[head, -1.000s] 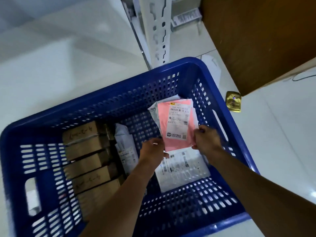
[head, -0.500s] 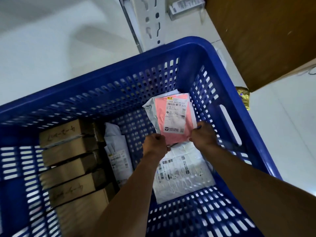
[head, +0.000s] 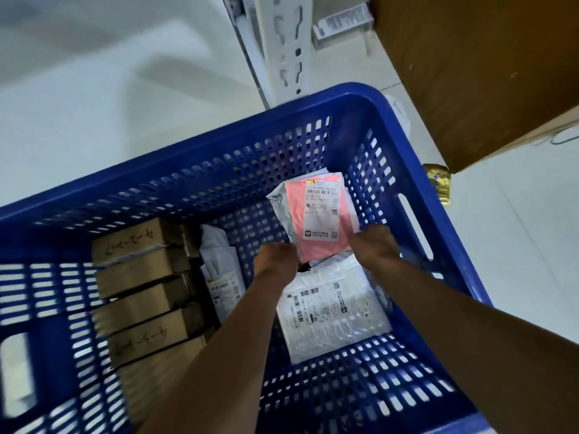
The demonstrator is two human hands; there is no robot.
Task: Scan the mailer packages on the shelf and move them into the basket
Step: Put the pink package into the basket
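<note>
A pale tiled floor fills the view, and on it stands a blue basket with slotted walls and a handle cut-out in its right side. Beyond the basket's far right corner is a large brown panel, and just behind its far rim rises a white shelf post with keyhole slots. Inside the basket, a row of brown boxes stands packed along the left wall, some with handwriting on top. A white mailer with a barcode label lies flat on the basket's bottom near the right wall. A thinner white packet stands on edge just beside the boxes. The pink mailer is inside the basket at its far right corner, label up, tilted, lying over a grey mailer and overlapping the far edge of the white one. The left hand has its grip clenched on the pink mailer's near left corner, and the right hand grasps its near right corner. A small barcoded box sits beside the post, and a gold wrapper lies on the floor right of the basket.
</note>
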